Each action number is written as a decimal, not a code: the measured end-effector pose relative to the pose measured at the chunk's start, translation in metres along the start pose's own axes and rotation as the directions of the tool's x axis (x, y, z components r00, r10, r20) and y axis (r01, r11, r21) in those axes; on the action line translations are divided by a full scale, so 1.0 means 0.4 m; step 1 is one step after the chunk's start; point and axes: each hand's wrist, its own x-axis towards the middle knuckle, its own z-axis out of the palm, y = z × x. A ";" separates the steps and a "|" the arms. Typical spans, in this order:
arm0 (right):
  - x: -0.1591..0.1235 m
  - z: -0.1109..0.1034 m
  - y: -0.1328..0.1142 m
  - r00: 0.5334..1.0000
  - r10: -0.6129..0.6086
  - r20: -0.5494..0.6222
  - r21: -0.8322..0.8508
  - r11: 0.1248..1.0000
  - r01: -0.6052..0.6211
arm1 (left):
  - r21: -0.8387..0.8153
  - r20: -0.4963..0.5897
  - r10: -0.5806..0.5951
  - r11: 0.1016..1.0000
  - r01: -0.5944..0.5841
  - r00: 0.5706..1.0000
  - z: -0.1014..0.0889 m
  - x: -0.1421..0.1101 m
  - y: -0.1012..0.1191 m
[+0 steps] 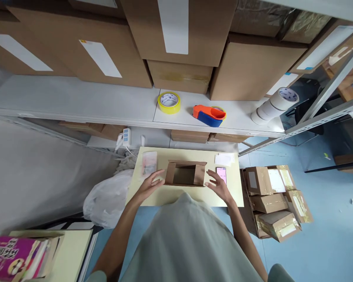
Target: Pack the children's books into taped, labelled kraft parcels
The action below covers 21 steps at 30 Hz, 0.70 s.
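Note:
A small cardboard box (184, 176) sits on the pale yellow table (176, 196) with its top side facing me and its flaps partly spread. My left hand (150, 185) is just left of the box, fingers apart and curved toward it. On the other side, my right hand (219, 185) is close to the box's right edge, its fingers also apart. Neither hand grips anything. Near the left hand lies a clear plastic packet (149, 161). A phone (221, 174) with a lit screen rests beside the right hand, below some white paper slips (224, 159).
Above the table, a grey shelf (111, 100) bears large cartons (176, 31), a yellow tape roll (169, 102), an orange and blue tape dispenser (208, 115) and white rolls (275, 105). Packed boxes (270, 203) stand at right. A white plastic bag (109, 197) and books (14, 256) are left.

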 end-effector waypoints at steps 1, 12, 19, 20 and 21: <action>-0.007 -0.002 -0.002 0.999 -0.025 0.044 -0.026 0.999 0.027 | 0.030 0.071 0.007 1.000 -0.009 0.997 -0.009 -0.007 0.005; 0.009 0.071 -0.017 0.999 -0.037 0.017 -0.039 0.999 0.038 | 0.112 0.118 0.039 0.992 -0.052 0.992 0.026 0.044 -0.003; 0.011 0.076 -0.010 0.994 -0.094 -0.058 -0.180 0.980 0.082 | 0.172 0.043 0.096 0.980 -0.102 0.994 0.031 0.052 -0.020; 0.015 0.080 -0.006 0.992 -0.103 -0.074 -0.205 0.975 0.086 | 0.180 0.030 0.108 0.977 -0.112 0.994 0.034 0.055 -0.025; 0.018 0.086 -0.002 0.990 -0.107 -0.092 -0.219 0.972 0.084 | 0.190 0.008 0.118 0.975 -0.118 0.993 0.037 0.058 -0.030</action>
